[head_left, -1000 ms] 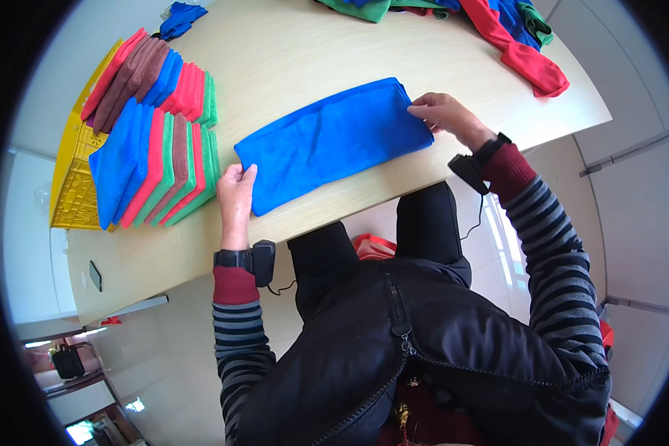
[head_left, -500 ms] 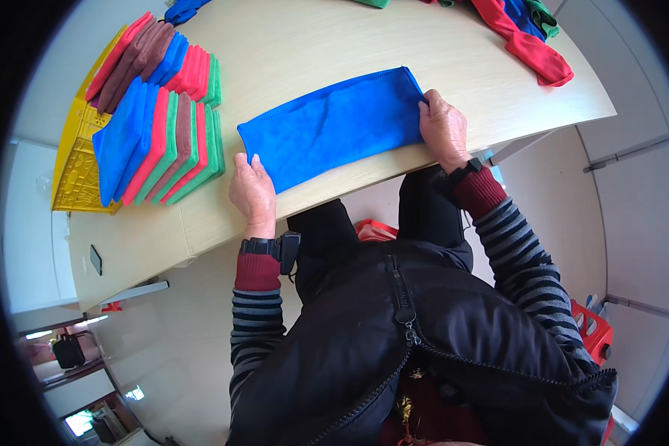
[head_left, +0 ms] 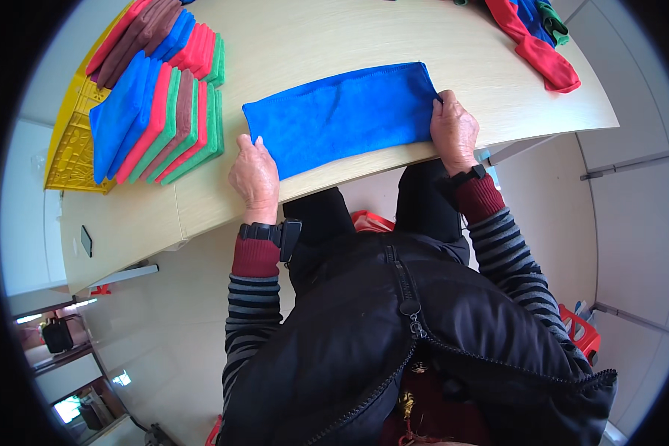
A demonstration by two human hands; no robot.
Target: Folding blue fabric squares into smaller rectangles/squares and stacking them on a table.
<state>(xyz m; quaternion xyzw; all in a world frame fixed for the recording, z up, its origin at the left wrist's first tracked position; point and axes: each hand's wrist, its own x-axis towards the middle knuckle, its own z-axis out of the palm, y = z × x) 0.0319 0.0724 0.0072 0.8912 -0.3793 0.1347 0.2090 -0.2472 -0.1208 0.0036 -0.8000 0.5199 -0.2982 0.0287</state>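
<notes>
A blue cloth (head_left: 342, 119), folded into a long rectangle with a stitched far edge, lies on the pale table close to its front edge. My left hand (head_left: 255, 177) pinches its left side near the front corner. At the opposite end, my right hand (head_left: 454, 128) grips the right edge, fingers closed over the fabric. The cloth is stretched between both hands, with slight wrinkles in its middle.
Folded cloths (head_left: 167, 123) in blue, red, green and brown stand in rows by a yellow plastic crate (head_left: 70, 160) at left. A loose red cloth (head_left: 546, 63) lies at the far right of the table (head_left: 349, 33). A dark flat object (head_left: 87, 241) rests at the left.
The view has shifted a little. The blue cloth looks smoother and flatter, and both hands still hold its two ends.
</notes>
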